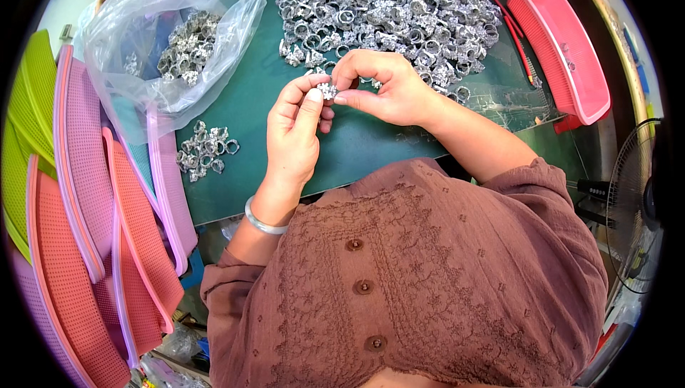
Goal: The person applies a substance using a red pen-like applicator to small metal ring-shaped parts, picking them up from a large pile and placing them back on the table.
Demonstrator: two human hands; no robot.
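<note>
My left hand pinches a silver ring with a clustered, sparkling head between thumb and fingers. From the right, my right hand meets it, thumb and forefinger closed at the ring's edge. Both hands are over the near side of a green tabletop. Just beyond them lies a large heap of similar silver rings. A small group of rings rests on the table to the left of my left hand. More rings sit inside an open clear plastic bag at the far left.
Stacked plastic baskets in purple, coral and green stand along the left. A pink basket holds a few small pieces at the right. Beside it lie red-handled pliers. A black fan stands at the right edge.
</note>
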